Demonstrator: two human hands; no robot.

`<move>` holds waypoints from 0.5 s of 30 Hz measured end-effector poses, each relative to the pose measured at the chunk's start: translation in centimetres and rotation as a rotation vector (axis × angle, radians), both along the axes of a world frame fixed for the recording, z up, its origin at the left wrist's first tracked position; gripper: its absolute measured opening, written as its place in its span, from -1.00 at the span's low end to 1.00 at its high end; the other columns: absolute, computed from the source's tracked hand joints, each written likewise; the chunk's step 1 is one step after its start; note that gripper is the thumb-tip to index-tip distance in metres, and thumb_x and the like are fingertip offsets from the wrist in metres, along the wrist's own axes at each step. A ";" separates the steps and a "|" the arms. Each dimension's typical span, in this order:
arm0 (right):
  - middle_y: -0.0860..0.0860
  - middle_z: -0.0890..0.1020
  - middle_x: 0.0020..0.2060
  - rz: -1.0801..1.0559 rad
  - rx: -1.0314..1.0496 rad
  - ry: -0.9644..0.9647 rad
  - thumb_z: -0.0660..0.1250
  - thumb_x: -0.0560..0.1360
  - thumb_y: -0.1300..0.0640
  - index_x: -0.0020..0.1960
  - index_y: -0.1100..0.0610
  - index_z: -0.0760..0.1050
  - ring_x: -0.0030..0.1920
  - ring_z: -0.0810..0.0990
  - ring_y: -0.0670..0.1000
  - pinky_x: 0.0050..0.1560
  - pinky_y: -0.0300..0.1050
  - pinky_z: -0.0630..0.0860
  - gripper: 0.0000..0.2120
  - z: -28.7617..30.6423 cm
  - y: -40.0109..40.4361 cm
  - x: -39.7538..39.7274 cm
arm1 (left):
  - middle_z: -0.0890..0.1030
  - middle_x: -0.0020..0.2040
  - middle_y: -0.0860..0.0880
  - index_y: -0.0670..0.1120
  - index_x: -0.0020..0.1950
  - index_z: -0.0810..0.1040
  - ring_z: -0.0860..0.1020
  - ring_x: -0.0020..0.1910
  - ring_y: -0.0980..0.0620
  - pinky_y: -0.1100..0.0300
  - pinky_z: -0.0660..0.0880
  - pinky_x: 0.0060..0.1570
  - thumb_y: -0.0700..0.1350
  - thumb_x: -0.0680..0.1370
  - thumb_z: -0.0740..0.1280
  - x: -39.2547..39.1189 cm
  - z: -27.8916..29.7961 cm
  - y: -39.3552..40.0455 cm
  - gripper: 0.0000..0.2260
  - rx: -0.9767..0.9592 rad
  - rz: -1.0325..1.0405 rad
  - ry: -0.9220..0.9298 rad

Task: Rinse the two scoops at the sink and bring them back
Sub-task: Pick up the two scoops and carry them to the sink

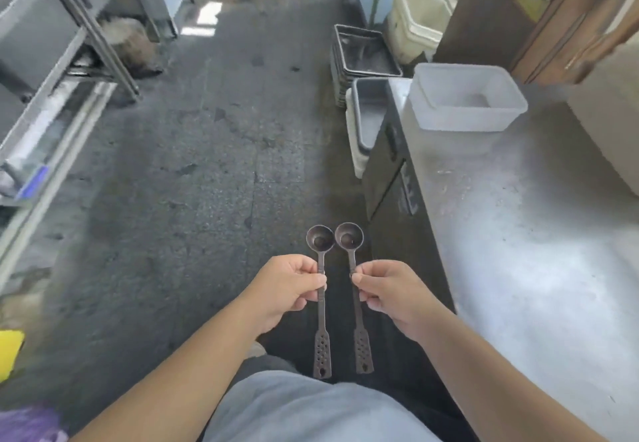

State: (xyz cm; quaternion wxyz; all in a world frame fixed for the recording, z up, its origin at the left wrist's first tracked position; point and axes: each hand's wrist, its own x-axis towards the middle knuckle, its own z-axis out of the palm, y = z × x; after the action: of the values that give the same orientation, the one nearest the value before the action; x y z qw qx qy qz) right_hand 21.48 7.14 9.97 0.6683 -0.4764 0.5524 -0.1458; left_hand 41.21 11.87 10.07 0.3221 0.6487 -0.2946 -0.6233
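Note:
Two dark metal scoops with round bowls and long handles ending in perforated flat tabs are held side by side over the floor, bowls pointing away from me. My left hand [288,288] pinches the handle of the left scoop [320,303] just below its bowl. My right hand [390,294] pinches the right scoop [356,303] at the same height. The two bowls almost touch. No sink is in view.
A steel counter [529,251] runs along the right, carrying a translucent plastic tub [463,99]. Beyond its end, stacked dark trays [363,51], a grey bin [368,113] and a cream bucket [418,23] stand on the floor. A metal rack [52,71] lines the left. Grey floor stretches ahead.

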 end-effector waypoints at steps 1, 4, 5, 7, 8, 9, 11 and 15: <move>-0.03 0.48 -0.47 0.030 0.006 -0.018 0.34 0.55 0.19 -0.26 0.22 0.55 -0.32 0.37 0.02 -0.34 -0.22 0.28 -0.78 0.0 -0.7 2.1 | 0.65 -0.29 -0.03 -0.10 -0.18 0.60 0.55 -0.42 0.16 0.32 0.37 -0.45 -0.23 0.49 0.41 1.9 0.1 0.2 -0.93 -0.006 0.045 0.006; -0.02 0.48 -0.47 0.120 0.010 -0.046 0.36 0.53 0.22 -0.32 0.10 0.57 -0.38 0.39 -0.05 -0.39 -0.28 0.30 -0.76 0.0 -2.5 8.9 | 0.65 -0.30 0.01 -0.07 -0.18 0.59 0.56 -0.42 0.16 0.33 0.36 -0.46 -0.22 0.48 0.41 7.7 0.5 0.7 -0.92 -0.019 0.167 0.001; -0.02 0.48 -0.47 0.150 0.010 -0.051 0.36 0.53 0.22 -0.33 0.08 0.57 -0.39 0.40 -0.06 -0.39 -0.29 0.32 -0.75 0.1 -3.0 11.3 | 0.65 -0.30 0.02 -0.07 -0.18 0.59 0.56 -0.42 0.17 0.33 0.36 -0.47 -0.22 0.48 0.41 9.8 0.7 0.9 -0.92 -0.026 0.197 -0.002; -0.01 0.48 -0.48 0.202 0.009 -0.071 0.36 0.53 0.24 -0.34 0.08 0.58 -0.41 0.40 -0.07 -0.39 -0.28 0.31 -0.73 0.3 -3.8 16.1 | 0.65 -0.32 0.02 -0.08 -0.19 0.58 0.55 -0.44 0.18 0.34 0.35 -0.48 -0.24 0.49 0.40 13.8 1.2 1.3 -0.90 -0.044 0.267 -0.005; -0.01 0.47 -0.48 0.226 0.011 -0.085 0.36 0.53 0.26 -0.34 0.09 0.58 -0.42 0.40 -0.07 -0.39 -0.28 0.31 -0.72 0.5 -4.1 18.5 | 0.65 -0.32 0.01 -0.08 -0.19 0.57 0.54 -0.46 0.19 0.34 0.34 -0.49 -0.25 0.49 0.40 15.8 1.5 1.6 -0.90 -0.047 0.306 -0.012; -0.01 0.46 -0.49 0.252 0.016 -0.101 0.35 0.53 0.27 -0.35 0.10 0.58 -0.43 0.40 -0.08 -0.40 -0.29 0.31 -0.72 0.6 -4.3 20.7 | 0.65 -0.31 0.00 -0.09 -0.18 0.56 0.54 -0.46 0.19 0.34 0.34 -0.49 -0.25 0.49 0.40 17.8 1.8 1.9 -0.91 -0.049 0.344 -0.022; -0.01 0.46 -0.49 0.309 0.039 -0.134 0.35 0.53 0.29 -0.34 0.11 0.58 -0.45 0.41 -0.09 -0.42 -0.31 0.33 -0.71 1.0 -4.5 25.0 | 0.64 -0.29 -0.02 -0.12 -0.13 0.56 0.54 -0.46 0.18 0.33 0.34 -0.49 -0.26 0.50 0.40 21.6 2.3 2.6 -0.94 -0.052 0.413 -0.032; 0.04 0.48 -0.43 0.417 0.084 -0.171 0.34 0.54 0.31 -0.29 0.15 0.58 -0.43 0.43 -0.08 -0.38 -0.27 0.32 -0.76 1.5 -4.8 32.5 | 0.65 -0.26 -0.04 -0.15 -0.09 0.56 0.56 -0.44 0.17 0.34 0.35 -0.50 -0.27 0.50 0.39 27.5 2.9 4.0 -0.95 -0.042 0.542 -0.029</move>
State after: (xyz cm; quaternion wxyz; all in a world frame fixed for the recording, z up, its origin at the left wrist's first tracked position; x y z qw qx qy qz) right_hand 54.00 2.30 11.51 0.7477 -0.5379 0.3888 -0.0215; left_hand 68.75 15.85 13.00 0.4866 0.7058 -0.1278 -0.4988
